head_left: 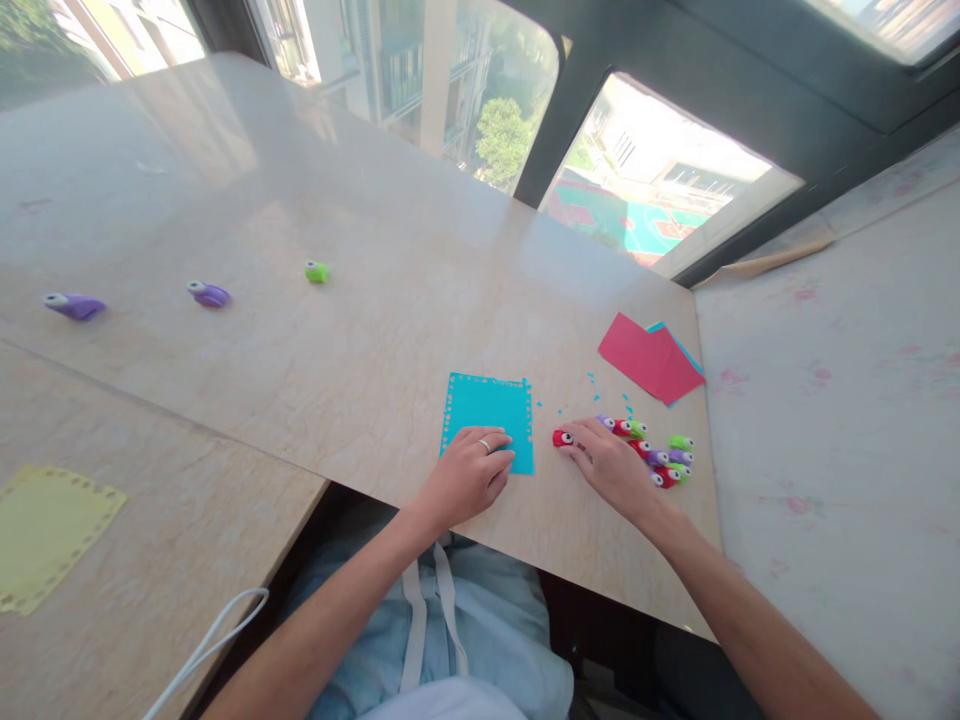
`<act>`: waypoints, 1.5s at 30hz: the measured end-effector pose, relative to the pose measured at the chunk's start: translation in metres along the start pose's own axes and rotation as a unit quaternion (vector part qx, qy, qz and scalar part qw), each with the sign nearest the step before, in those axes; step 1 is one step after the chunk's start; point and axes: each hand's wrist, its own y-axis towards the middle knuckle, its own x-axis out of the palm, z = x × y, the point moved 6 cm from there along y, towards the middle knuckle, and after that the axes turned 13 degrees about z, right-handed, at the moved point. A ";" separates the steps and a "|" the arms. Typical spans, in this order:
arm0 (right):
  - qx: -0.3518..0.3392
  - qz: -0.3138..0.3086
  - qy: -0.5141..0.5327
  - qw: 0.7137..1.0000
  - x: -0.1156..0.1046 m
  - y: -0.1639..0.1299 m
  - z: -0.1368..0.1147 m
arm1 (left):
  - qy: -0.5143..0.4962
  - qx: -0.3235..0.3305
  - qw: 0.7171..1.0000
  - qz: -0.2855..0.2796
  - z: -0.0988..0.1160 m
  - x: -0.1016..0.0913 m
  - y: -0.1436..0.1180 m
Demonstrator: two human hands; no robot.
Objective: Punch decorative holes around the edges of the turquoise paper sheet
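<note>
A square of blue paper [491, 405] lies on the table in front of me, with small punched holes along its left, top and right edges. My left hand [474, 470] rests on its lower part, fingers lying loosely on the sheet. To the right of the paper, my right hand [600, 452] grips a small red craft punch [561, 438] between thumb and fingers, close to the table. Several more punches [660, 458] in red, purple and green cluster beside and partly behind that hand. Tiny blue paper bits [592, 385] are scattered nearby.
Pink and blue sheets [652, 360] lie near the right wall. A green punch [316, 272] and two purple punches [208, 294] stand apart at left. Yellow punched paper [56, 535] and a white cable [217, 625] are at lower left. Windows border the table's far side.
</note>
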 end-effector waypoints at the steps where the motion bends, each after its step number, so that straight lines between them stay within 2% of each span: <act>1: 0.007 0.008 -0.014 1.000 -0.001 -0.001 0.004 | 0.000 0.000 1.000 -0.001 0.000 0.000 0.000; 6: 0.030 0.069 -0.003 0.997 -0.014 -0.004 0.007 | 0.001 0.000 1.000 -0.003 0.000 -0.001 0.001; 11: 0.014 0.097 0.078 0.992 -0.022 -0.007 -0.017 | -0.001 0.006 1.000 0.005 0.000 -0.002 0.001; 15: -0.013 0.064 0.178 0.982 -0.007 -0.018 -0.045 | 0.000 0.007 1.000 0.020 0.000 -0.002 0.001; 18: 0.009 0.055 0.242 0.969 0.010 -0.025 -0.057 | 0.005 0.006 1.000 0.029 -0.001 -0.003 0.000; 24: 0.068 0.122 0.290 0.947 0.029 -0.028 -0.060 | 0.007 0.017 0.999 0.028 -0.005 -0.011 0.000; 32: 0.071 0.200 0.304 0.929 0.035 -0.034 -0.060 | -0.011 0.023 0.999 0.040 -0.011 -0.029 0.002; 35: 0.078 0.232 0.328 0.913 0.033 -0.035 -0.058 | -0.010 0.017 0.998 0.066 -0.022 -0.042 0.000; 38: 0.084 0.259 0.340 0.900 0.030 -0.036 -0.057 | 0.010 -0.014 0.995 0.102 -0.044 -0.064 -0.001; 42: 0.079 0.275 0.325 0.901 0.025 -0.037 -0.058 | 0.062 -0.097 0.976 0.183 -0.087 -0.109 0.001; 45: 0.077 0.275 0.310 0.907 0.025 -0.038 -0.058 | 0.115 -0.197 0.938 0.261 -0.127 -0.149 -0.003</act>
